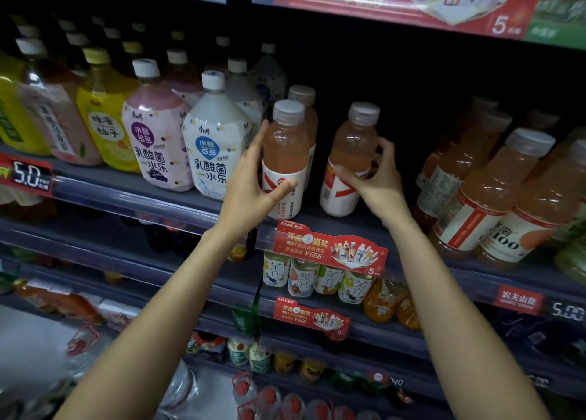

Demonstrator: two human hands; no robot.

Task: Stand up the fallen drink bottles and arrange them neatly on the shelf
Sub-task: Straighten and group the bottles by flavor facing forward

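Two pink-orange drink bottles with clear caps and white labels stand upright at the middle of the shelf (317, 218). My left hand (253, 178) grips the left bottle (285, 147) round its label, thumb on the front. A third bottle of the same kind (306, 102) stands right behind it. My right hand (377, 178) holds the right bottle (353, 147) at its label, fingers wrapped round its right side. A dark gap separates the two front bottles.
Large white, pink and yellow bottles (212, 140) crowd the shelf to the left. Several orange bottles (494, 191) lean in a row at the right. A red promo tag (329, 250) hangs on the shelf edge. Lower shelves hold small tea bottles (320, 277).
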